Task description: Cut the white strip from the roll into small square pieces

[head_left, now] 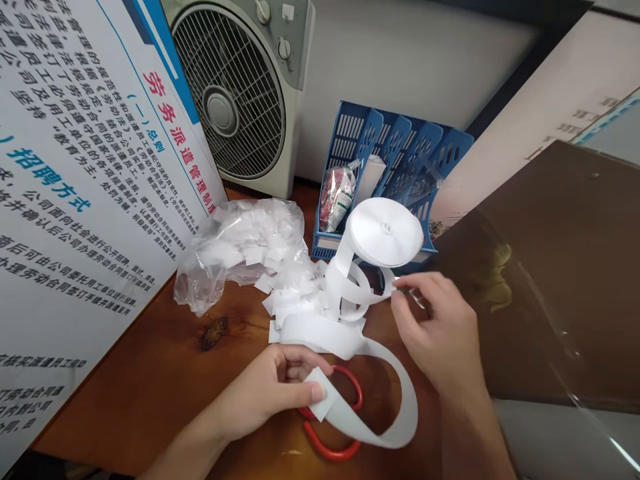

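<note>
My left hand (273,393) pinches the free end of a white tape strip (395,400) between thumb and fingers, low on the wooden desk (150,380). The strip loops round to the right and runs up to a white roll (385,233) standing in front of the blue rack. My right hand (440,330) pinches the strip just below the roll, fingers closed. Red-handled scissors (333,447) lie on the desk under my left hand and the strip. A pile of cut white pieces (293,303) lies between the roll and my left hand.
A clear plastic bag (240,247) holding more white pieces lies left of the pile. A blue file rack (395,153) stands behind, with a packet (337,197) in it. A box fan (240,87) stands at the back. A printed board (75,187) leans at the left, brown panel (565,267) at the right.
</note>
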{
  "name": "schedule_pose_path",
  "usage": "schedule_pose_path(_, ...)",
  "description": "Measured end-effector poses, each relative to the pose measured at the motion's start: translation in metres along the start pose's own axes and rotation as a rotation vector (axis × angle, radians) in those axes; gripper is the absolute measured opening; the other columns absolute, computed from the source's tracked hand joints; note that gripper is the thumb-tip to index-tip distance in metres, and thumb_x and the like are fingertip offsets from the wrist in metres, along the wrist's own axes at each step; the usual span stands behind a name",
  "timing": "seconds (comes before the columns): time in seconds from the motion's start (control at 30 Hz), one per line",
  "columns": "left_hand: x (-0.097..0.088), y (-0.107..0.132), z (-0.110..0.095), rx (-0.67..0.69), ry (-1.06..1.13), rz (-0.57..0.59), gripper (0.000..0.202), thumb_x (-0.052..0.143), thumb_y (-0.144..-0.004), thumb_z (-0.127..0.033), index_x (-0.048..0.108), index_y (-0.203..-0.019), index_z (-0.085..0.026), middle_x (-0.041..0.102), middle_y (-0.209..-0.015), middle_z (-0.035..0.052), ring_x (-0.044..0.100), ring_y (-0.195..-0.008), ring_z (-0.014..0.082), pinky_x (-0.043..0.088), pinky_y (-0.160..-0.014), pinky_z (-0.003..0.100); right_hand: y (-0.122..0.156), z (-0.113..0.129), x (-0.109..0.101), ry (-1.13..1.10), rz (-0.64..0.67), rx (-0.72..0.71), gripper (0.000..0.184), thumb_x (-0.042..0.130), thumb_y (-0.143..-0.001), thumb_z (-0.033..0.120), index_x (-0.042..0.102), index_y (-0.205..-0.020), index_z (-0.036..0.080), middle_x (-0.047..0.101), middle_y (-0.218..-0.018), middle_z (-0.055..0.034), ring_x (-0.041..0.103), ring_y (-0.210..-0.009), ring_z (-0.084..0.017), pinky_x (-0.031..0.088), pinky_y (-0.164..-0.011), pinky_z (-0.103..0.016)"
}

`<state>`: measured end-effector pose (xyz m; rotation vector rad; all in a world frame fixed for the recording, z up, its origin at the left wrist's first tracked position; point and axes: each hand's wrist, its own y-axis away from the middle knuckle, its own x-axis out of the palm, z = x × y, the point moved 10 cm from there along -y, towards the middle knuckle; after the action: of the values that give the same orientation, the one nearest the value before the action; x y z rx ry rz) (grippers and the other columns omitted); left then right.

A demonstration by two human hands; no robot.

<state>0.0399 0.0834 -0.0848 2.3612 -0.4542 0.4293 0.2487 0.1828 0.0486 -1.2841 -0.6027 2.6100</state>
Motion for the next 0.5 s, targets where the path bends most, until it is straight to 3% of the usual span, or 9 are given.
schedule_pose_path(0.07,0.001,-0.001,0.003,-0.013,0.006,0.011,0.038,0.093,-0.072,-0.031,0.081,-0.103,-0.013,0.075,-0.082,0.0041,0.065,-0.074,0.0118,0.051,-0.072,0.020,-0.022,0.002,0.009,0.302,-0.069,-0.117,0.026,0.066,-0.086,0.021,0.071,-0.111,0.018,0.066,-0.115,-0.0131,0.058,-0.110,-0.034,0.047,-0.094,-0.047)
schedule_pose_path(0.13,0.001,-0.001,0.005,-0.025,0.025,0.010,0.039,0.095,-0.070,-0.030,0.081,-0.103,-0.014,0.075,-0.083,0.0041,0.064,-0.075,0.0112,0.051,-0.073,0.020,-0.040,-0.005,0.038,0.513,0.042,-0.176,0.064,0.071,-0.079,0.020,0.056,-0.142,0.018,0.053,-0.146,-0.0192,0.045,-0.133,-0.043,0.040,-0.103,-0.058)
schedule_pose_path(0.2,-0.001,0.000,0.006,-0.033,0.036,-0.004,0.040,0.096,-0.069,-0.030,0.081,-0.102,-0.013,0.076,-0.084,0.0052,0.065,-0.077,0.0121,0.051,-0.074,0.021,-0.052,-0.012,0.062,0.605,0.132,-0.227,0.083,0.070,-0.073,0.014,0.045,-0.152,0.015,0.045,-0.155,-0.0220,0.038,-0.141,-0.044,0.035,-0.107,-0.062)
schedule_pose_path(0.33,-0.001,0.002,0.000,0.008,0.051,0.001,0.040,0.096,-0.068,-0.029,0.081,-0.101,-0.012,0.077,-0.091,0.0070,0.066,-0.081,0.0141,0.053,-0.077,0.023,-0.058,-0.017,0.079,0.624,0.089,-0.303,0.070,0.065,-0.077,0.013,0.051,-0.146,0.012,0.056,-0.147,-0.0195,0.051,-0.131,-0.038,0.038,-0.105,-0.052)
schedule_pose_path(0.5,-0.001,0.004,-0.001,-0.011,0.048,0.008,0.041,0.096,-0.068,-0.031,0.081,-0.102,-0.013,0.078,-0.095,0.0083,0.069,-0.084,0.0164,0.054,-0.080,0.026,-0.056,-0.021,0.062,0.629,-0.100,-0.352,0.049,0.064,-0.088,0.024,0.060,-0.135,0.008,0.069,-0.132,-0.0182,0.063,-0.115,-0.035,0.042,-0.101,-0.044)
